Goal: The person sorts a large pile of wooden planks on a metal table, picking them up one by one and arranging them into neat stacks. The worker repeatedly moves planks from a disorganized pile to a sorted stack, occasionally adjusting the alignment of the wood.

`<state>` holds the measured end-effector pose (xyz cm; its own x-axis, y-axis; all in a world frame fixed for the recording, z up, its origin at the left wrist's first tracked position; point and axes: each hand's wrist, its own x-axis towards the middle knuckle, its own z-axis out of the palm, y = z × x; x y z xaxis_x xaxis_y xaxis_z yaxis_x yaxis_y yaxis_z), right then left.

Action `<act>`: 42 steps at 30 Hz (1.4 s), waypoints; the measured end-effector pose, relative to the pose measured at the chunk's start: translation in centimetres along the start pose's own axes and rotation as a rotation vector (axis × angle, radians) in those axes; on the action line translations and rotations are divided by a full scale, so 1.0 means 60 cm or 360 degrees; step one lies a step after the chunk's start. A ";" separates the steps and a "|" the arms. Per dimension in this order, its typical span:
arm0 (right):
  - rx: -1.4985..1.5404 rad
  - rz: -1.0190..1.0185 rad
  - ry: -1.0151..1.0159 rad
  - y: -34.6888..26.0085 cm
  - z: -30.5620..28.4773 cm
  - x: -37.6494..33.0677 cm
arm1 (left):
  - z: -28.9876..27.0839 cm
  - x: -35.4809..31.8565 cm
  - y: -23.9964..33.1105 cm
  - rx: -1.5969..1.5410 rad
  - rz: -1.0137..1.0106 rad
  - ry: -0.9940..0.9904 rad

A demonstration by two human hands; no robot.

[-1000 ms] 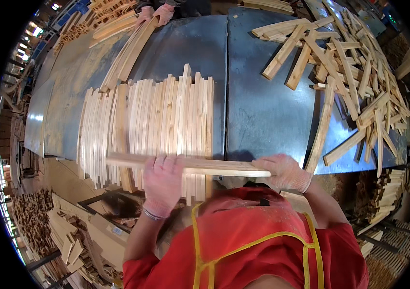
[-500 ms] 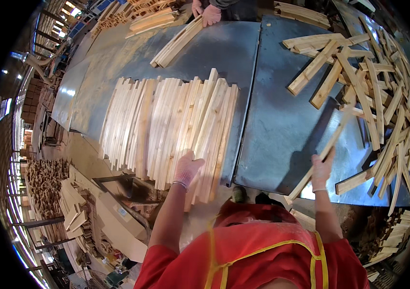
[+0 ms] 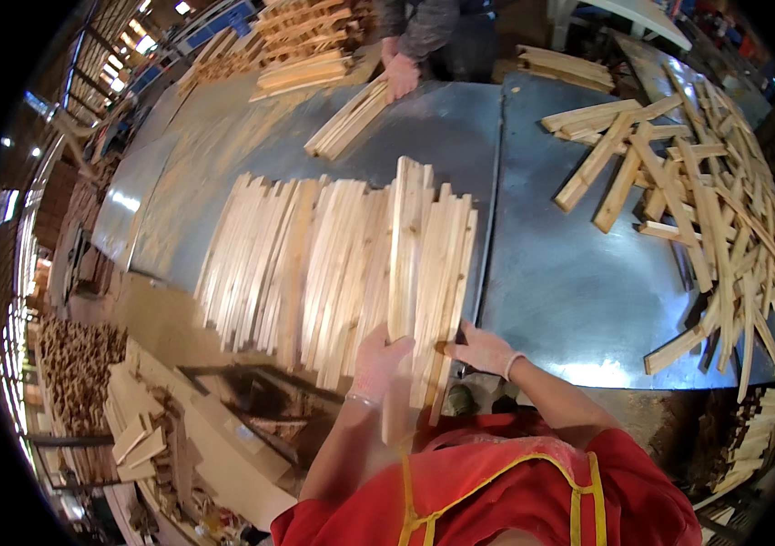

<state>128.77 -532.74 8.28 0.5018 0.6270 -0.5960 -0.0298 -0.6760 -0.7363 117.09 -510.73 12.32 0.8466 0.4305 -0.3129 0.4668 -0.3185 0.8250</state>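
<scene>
On the metal table lies a row of pale wooden strips (image 3: 337,273), side by side with uneven ends. My left hand (image 3: 380,366), in a light glove, is closed on the near part of a wooden strip (image 3: 401,246) that sits above the others and sticks out past the row at both ends. At the row's right edge, my right hand (image 3: 489,351), also gloved, has its fingers closed on the near part of an outer strip (image 3: 449,300). Its fingertips are partly hidden among the strips.
A jumbled heap of wooden strips (image 3: 710,209) covers the table's right side. Across the table (image 3: 551,300), another person's gloved hands (image 3: 400,76) hold a small bundle of strips (image 3: 351,118). Stacked wood (image 3: 305,36) stands at the far left. A seam splits the tabletop.
My right hand has come left from beside the heap to the row's right edge, bringing its strip there. The strip at my left hand now stands straighter. The other person's bundle is still held.
</scene>
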 end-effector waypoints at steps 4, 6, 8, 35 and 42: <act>0.0729 -0.0026 0.0062 0.007 -0.014 -0.135 | 0.076 -0.029 0.102 -0.0432 -0.0189 -0.0107; 0.0903 -0.0251 0.0196 0.014 -0.001 -0.161 | 0.125 -0.040 0.183 -0.0335 -0.0044 -0.0476; 0.0843 -0.0134 0.0724 0.022 -0.024 -0.199 | 0.188 -0.017 0.171 -0.0093 0.0214 -0.0814; 0.1325 0.1291 0.3371 0.958 -0.212 -1.024 | 0.979 -0.157 0.472 0.1068 0.1441 -0.0937; 0.1548 0.1519 0.3441 0.952 -0.225 -1.108 | 1.210 -0.303 0.628 0.0852 0.2738 -0.1049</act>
<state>105.41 -618.28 10.14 -0.1295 -0.9747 -0.1821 -0.5044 0.2229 -0.8342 137.82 -591.89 14.90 0.3018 -0.8854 0.3535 -0.9462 -0.2328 0.2247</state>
